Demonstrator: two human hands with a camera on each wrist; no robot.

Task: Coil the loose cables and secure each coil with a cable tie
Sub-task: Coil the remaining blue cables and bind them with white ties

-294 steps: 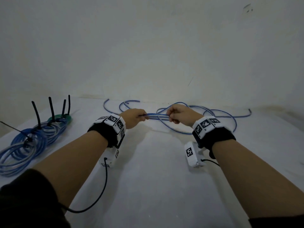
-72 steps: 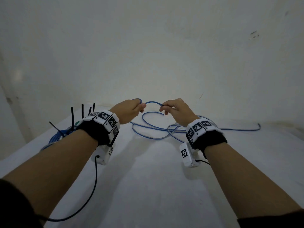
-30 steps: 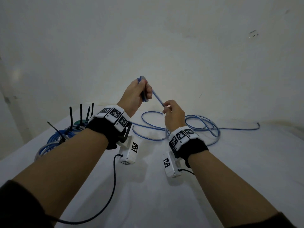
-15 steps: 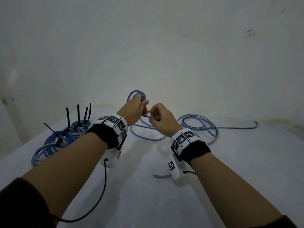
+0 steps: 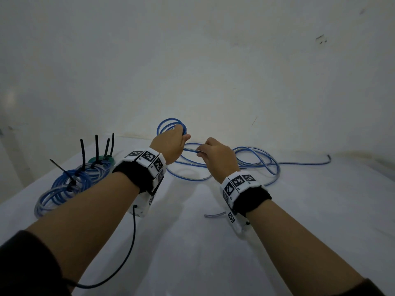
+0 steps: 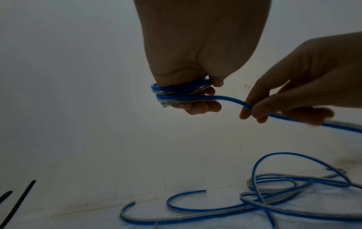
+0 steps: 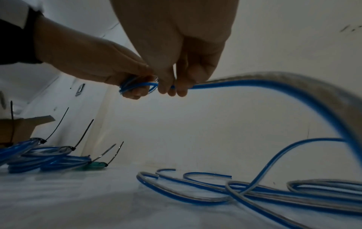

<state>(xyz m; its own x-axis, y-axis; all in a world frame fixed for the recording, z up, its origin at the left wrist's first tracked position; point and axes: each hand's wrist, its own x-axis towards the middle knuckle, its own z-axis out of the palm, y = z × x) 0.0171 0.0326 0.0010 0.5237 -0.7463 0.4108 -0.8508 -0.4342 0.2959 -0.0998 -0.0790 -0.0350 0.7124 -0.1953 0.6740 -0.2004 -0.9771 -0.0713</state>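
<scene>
Two forearms low in the head view, over bare white table [image 5: 192,263] along the bottom edge. Mid-frame: left hand [image 5: 168,146] fisted round a small blue coil [image 5: 171,127], raised off the surface; right hand [image 5: 215,154] just beside it, apart, pinching the blue cable [image 6: 231,99] feeding into that coil. Beyond, right of centre: loose cable loops [image 5: 256,161] sprawled on the table, one tail reaching toward the right edge. Left: finished coils [image 5: 70,184] with black cable ties [image 5: 96,148] sticking up. Farthest: plain wall [image 5: 213,60] closing off the table's back edge.
</scene>
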